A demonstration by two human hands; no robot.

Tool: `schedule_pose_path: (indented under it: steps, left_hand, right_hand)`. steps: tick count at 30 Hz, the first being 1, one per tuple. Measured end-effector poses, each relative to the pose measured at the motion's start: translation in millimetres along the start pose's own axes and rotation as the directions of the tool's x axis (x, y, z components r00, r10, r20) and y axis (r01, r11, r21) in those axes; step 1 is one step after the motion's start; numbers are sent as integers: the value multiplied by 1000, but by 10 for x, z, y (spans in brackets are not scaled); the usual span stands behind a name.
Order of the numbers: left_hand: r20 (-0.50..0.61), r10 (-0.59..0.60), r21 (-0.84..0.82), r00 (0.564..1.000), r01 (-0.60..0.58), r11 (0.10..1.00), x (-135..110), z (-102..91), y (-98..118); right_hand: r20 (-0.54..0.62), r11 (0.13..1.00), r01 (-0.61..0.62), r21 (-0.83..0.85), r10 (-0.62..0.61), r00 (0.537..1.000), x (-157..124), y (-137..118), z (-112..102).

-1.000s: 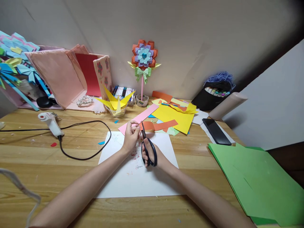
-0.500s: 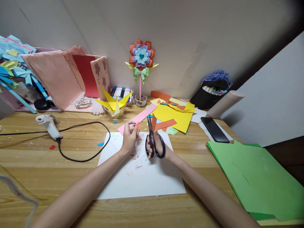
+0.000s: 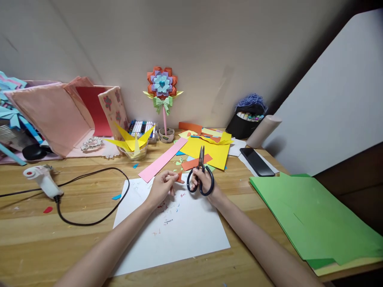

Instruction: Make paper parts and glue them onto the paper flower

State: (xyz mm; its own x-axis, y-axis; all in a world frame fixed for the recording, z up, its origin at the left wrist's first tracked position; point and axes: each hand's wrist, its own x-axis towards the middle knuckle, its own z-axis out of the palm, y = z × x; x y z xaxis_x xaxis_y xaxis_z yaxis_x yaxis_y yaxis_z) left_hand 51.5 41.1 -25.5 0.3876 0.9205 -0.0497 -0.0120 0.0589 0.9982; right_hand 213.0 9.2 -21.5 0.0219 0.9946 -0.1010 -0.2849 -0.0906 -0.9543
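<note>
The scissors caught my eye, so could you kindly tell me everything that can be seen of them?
The scissors have slim, dark blades that look metallic and two large black handle loops whose material I cannot tell. The right hand grips the handles, the blades pointing away from the person with their tips slightly apart. In the view, the loops partly overlap the white sheet; behind the blades show an orange strip and yellow paper, but contact with those is unclear.

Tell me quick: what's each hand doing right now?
Left hand: closed, pinching an orange scrap.
Right hand: closed, holding scissors, fingers through the handles.
</note>
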Motion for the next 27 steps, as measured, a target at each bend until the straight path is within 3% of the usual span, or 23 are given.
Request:
schedule_pose_path:
  steps: [3,7,14,19,27]
  left_hand:
    - [114,-23,-3,993,24,1000,-38,34,21]
    - [200,5,-16,980,-2,1000,-63,61,34]
    - [185,60,84,981,-77,993,-75,67,48]
    - [168,82,108,982,-101,989,-84,66,31]
    - [219,65,115,974,-92,989,-85,72,45]
  right_hand:
    - [71,996,71,-45,-68,995,9,165,36]
    - [90,990,71,-122,-60,994,-12,245,26]
    - [58,944,122,-305,-110,992,-90,141,59]
    - [17,917,130,-377,-134,991,-114,92,67]
    - [49,902,123,-413,-113,992,-124,60,45]
